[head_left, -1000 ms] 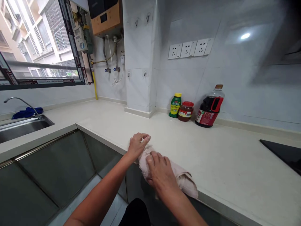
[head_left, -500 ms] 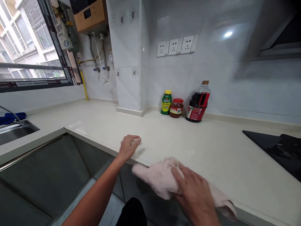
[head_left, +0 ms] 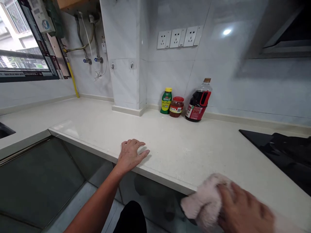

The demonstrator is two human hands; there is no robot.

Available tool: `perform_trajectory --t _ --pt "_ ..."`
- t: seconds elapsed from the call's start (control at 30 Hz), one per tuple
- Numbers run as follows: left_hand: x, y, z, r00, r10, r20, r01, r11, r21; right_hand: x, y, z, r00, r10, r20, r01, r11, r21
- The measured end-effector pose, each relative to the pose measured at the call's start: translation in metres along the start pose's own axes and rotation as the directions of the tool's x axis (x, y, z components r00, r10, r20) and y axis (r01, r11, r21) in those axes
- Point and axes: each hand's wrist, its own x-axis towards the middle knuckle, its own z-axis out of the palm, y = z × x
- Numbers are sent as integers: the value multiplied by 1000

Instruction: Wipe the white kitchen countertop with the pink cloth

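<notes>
My left hand [head_left: 131, 155] rests near the front edge of the pale countertop [head_left: 170, 142], thumb and fingers apart, holding nothing. Over the same edge, farther right, my right hand [head_left: 245, 207] grips a light pink cloth [head_left: 211, 200]. Part of the cloth lies on the counter surface and part hangs down past the edge. Some of it is hidden under my palm and fingers, and the hand is slightly blurred. Small specks dot the counter between my hands.
Against the wall stand a green bottle with a yellow cap [head_left: 166, 101], a red-lidded jar [head_left: 176, 107] and a large bottle of dark liquid [head_left: 198, 101]. A black cooktop [head_left: 274, 145] lies at right. A wall column [head_left: 123, 64] juts out at left, and a sink corner [head_left: 5, 131] shows far left.
My right hand and the cloth have moved right along the counter's front edge. The left hand stays near the edge with its thumb spread wider. The view has shifted a little right and down.
</notes>
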Motion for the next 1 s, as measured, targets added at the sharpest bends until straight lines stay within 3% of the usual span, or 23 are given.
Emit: perform_trajectory --t 0.07,0.27,0.37,0.43,0.53,0.63,0.83,1.0 --pt "0 2 0 1000 -12 -5 12 1000 8 27 -46 -14 994 -104 -35 105 994 29" --pt "3 0 -2 998 -69 -14 68 997 -37 110 -176 -43 959 -259 -115 279 934 225" --pt "5 -5 -5 993 -119 -12 116 983 -140 134 -215 -53 939 -319 -129 343 887 310" --pt "6 -8 -8 990 -141 -6 136 968 -210 139 -221 -57 928 -345 -141 372 873 315" --pt "5 -10 -9 992 -122 -14 117 977 -179 132 -201 -58 907 -389 -165 422 838 346" --pt "5 -10 -6 996 -87 -26 85 995 -55 112 -160 -52 909 -391 -143 413 805 426" --pt "7 -10 -5 997 -73 0 73 997 -36 51 -58 -28 975 -210 -74 220 868 446" --pt "9 -10 -6 998 -70 1 70 997 -32 -1 28 -12 1000 -5 5 3 940 341"
